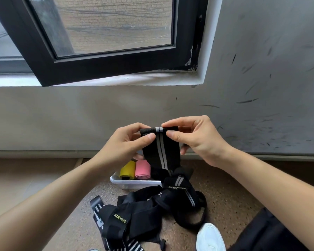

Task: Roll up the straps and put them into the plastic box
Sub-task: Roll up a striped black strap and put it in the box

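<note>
I hold a black strap with two grey stripes (pixel 161 153) up in front of me; its top end is turned over into a small roll. My left hand (pixel 129 142) pinches the roll's left side and my right hand (pixel 194 136) pinches its right side. The rest of the strap hangs down toward the clear plastic box (pixel 134 182) on the floor. Inside the box lie a rolled yellow strap (pixel 128 170) and a rolled pink strap (pixel 143 169). A tangle of loose black straps (pixel 145 216) with grey stripes and "XUEYING" labels lies on the floor in front of the box.
A white shoe (pixel 209 238) shows at the bottom edge, right of the strap pile, with dark clothing (pixel 268 232) beside it. A grey scuffed wall (pixel 261 105) stands just behind the box. Above it a black window frame (pixel 105 64) swings inward.
</note>
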Available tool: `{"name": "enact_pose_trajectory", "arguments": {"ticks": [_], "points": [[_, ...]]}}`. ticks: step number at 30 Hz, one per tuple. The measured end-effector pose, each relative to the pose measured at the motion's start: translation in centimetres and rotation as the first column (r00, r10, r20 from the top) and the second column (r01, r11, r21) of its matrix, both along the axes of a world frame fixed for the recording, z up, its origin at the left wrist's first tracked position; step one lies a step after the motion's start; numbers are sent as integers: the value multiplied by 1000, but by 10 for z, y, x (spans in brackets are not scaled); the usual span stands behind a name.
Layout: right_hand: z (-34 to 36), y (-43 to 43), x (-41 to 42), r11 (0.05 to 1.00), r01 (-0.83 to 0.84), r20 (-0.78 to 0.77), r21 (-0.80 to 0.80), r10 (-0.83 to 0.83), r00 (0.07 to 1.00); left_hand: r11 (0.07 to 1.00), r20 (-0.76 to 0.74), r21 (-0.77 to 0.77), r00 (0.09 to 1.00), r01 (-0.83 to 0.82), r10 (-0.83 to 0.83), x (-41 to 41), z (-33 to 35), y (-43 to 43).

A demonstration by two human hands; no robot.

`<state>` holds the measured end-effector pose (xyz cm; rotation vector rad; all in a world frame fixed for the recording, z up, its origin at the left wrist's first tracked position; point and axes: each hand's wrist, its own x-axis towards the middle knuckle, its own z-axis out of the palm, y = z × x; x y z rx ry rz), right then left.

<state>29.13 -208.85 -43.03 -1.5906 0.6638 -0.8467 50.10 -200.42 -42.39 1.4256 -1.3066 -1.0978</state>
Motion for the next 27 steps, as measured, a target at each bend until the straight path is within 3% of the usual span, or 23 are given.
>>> {"name": "enact_pose_trajectory", "arguments": {"ticks": [3, 7, 14, 18, 23, 27], "points": [[-4, 0, 3, 998, 27, -4, -53, -28, 1000, 998, -88, 45, 995, -37, 41, -4, 1, -1], [-9, 5, 5, 996, 15, 1, -87, -15, 1000, 996, -77, 6, 993, -88, 88, -7, -1, -3], [-1, 8, 7, 991, 24, -23, 129, -21, 1000, 987, -60, -111, 992, -119, 113, -3, -1, 0], [0, 13, 8, 993, -5, -69, 121, 13, 997, 976, -7, -186, 993, -114, 115, -6, -4, -2], [2, 14, 6, 989, -8, -49, 147, 16, 999, 974, 44, -177, 988, -138, 148, -12, -7, -2], [1, 12, 5, 973, -23, 0, 230, 24, 1000, 984, -9, -98, 989, -148, 148, -15, -1, 0]]}}
